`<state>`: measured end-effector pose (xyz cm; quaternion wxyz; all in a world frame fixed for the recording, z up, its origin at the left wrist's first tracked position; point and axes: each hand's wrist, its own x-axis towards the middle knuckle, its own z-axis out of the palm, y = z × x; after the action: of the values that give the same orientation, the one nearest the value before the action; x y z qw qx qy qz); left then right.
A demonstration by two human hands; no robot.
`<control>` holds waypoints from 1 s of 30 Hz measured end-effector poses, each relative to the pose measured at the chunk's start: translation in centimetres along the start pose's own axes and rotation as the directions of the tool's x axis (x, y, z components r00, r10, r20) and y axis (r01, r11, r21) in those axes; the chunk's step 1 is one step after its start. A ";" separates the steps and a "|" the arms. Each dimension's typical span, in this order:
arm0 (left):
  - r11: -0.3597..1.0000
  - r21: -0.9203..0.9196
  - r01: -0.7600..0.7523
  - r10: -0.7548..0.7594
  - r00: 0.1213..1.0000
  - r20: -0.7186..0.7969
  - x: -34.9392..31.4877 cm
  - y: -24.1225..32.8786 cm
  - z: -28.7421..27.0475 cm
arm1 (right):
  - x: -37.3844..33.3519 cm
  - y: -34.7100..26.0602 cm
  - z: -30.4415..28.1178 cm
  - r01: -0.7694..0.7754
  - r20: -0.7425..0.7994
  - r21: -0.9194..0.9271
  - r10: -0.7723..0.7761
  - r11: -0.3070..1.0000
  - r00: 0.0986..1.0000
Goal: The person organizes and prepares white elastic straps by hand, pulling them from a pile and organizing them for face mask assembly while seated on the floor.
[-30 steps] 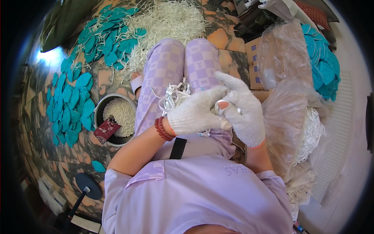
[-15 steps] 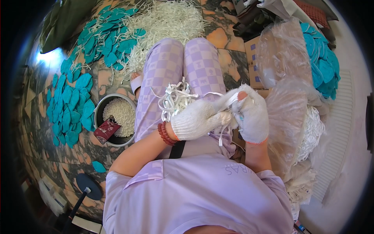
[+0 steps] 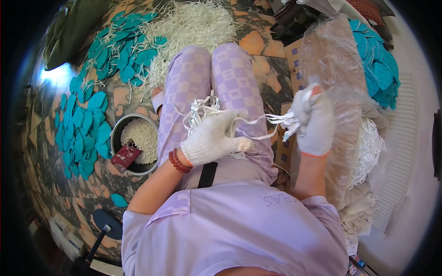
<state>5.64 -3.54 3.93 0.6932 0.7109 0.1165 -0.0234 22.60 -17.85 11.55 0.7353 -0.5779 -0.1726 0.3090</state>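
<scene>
White knit gloves cover both my hands. My right hand [image 3: 312,120], bare at one fingertip, is closed around a bunch of white ribbon-like straps [image 3: 282,119]. Their loose strands trail left across my thigh. Over my lap, my left hand [image 3: 215,137] has its thumb apart from its fingers. A strap curves past the gap between them, and I see no firm grip on it. Just beyond that hand, a tangle of the same white straps [image 3: 202,109] lies on my thighs, partly hidden by the glove.
Teal leaf-shaped pieces [image 3: 85,129] lie on the marble floor at left. Beside my leg stands a pot [image 3: 115,133] of white granules with a dark red packet [image 3: 125,157]. White strips [image 3: 198,23] heap ahead. At right are clear plastic bags [image 3: 329,60] and more teal pieces [image 3: 377,69].
My hands have moved apart: the right one went right with the straps, drawing the strands out, and the left one shifted slightly left. They were together over my lap before.
</scene>
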 end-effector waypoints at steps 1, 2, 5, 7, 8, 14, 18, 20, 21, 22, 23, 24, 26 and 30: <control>0.994 0.107 -0.015 0.024 0.997 -0.080 0.2 0.2 -0.3 | -0.3 0.1 0.2 -0.014 0.091 -0.135 0.027 0.991 0.995; 0.994 0.105 -0.012 0.021 0.996 -0.085 0.5 1.1 -0.6 | -0.5 0.2 0.5 -0.014 0.180 -0.271 0.065 0.962 0.982; 0.983 0.066 -0.169 0.167 0.985 0.030 2.1 3.7 0.0 | -1.5 1.0 2.0 -0.069 0.211 -0.312 0.140 0.948 0.967; 0.979 0.165 -0.120 0.096 0.985 0.146 2.7 4.2 0.5 | -1.6 1.6 3.2 -0.096 0.224 -0.331 0.177 0.939 0.958; 0.981 0.183 -0.067 0.028 0.978 0.208 3.0 4.4 0.6 | -1.6 1.9 3.6 0.085 0.243 -0.464 0.034 0.882 0.970; 1.000 0.025 -0.004 -0.004 0.949 0.317 2.4 3.4 1.7 | -0.8 1.2 1.0 -0.032 0.226 -0.290 0.101 0.956 0.969; 0.992 0.096 0.086 -0.123 0.862 0.492 2.2 3.9 0.9 | -0.2 2.4 0.9 -0.209 0.145 0.138 0.189 0.968 0.971; 0.999 0.045 -0.019 -0.006 0.870 0.493 1.4 1.5 1.5 | 1.0 2.6 0.9 -0.104 -0.050 0.153 0.113 0.983 0.992; 0.991 -0.013 -0.130 0.120 0.864 0.490 0.8 0.4 1.7 | 1.7 2.4 0.4 -0.089 -0.059 0.270 0.109 0.959 0.992; 0.991 -0.012 -0.136 0.124 0.857 0.500 0.5 0.4 1.5 | 2.4 2.3 -1.3 -0.078 -0.006 0.396 0.087 0.915 0.996; 0.990 0.029 -0.140 0.105 0.848 0.520 0.2 0.3 1.4 | 2.7 1.7 -2.1 -0.056 -0.038 0.392 0.077 0.918 0.996; 0.987 0.071 -0.145 0.084 0.838 0.539 -0.1 0.2 1.1 | 2.8 1.2 -2.6 -0.035 -0.069 0.387 0.067 0.921 0.995; 0.997 0.003 -0.075 0.062 0.847 0.528 -1.0 0.4 0.2 | 3.0 0.2 -3.8 0.037 -0.159 0.359 0.022 0.933 0.987; 0.983 -0.178 0.053 0.045 0.862 0.505 -2.1 -0.5 -1.7 | 2.5 -3.2 -7.0 0.142 -0.533 -0.085 -0.165 0.986 0.830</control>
<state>3.28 -2.10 3.91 0.7626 0.6116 -0.0668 -0.1999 29.56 -21.87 12.41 0.7642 -0.6410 -0.0116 0.0706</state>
